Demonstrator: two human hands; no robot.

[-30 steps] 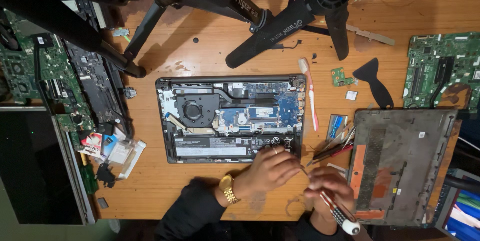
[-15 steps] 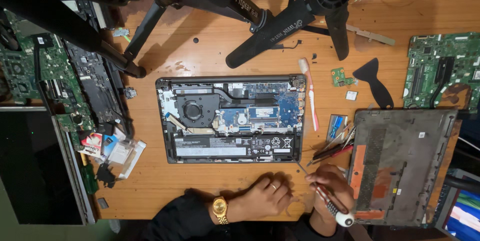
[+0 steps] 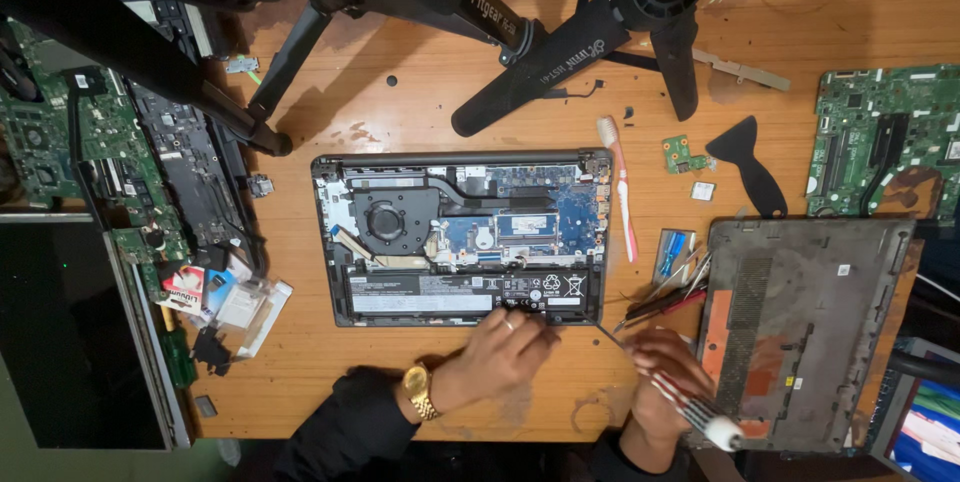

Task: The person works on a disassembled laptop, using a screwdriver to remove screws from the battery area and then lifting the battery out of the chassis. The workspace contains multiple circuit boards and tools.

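Two hands of mine are at the near edge of the opened laptop (image 3: 462,237), which lies bottom-up in the middle of the wooden table (image 3: 420,102), its cover off, so the round fan, the blue board and the long black battery are visible. My left hand (image 3: 497,347), with a gold watch (image 3: 419,391), touches the battery edge with curled fingertips and holds nothing. My right hand (image 3: 660,372) is clenched around a red-and-white striped screwdriver (image 3: 672,394), its tip at the laptop's lower right corner. The removed grey bottom cover (image 3: 800,322) lies just beside, on the right.
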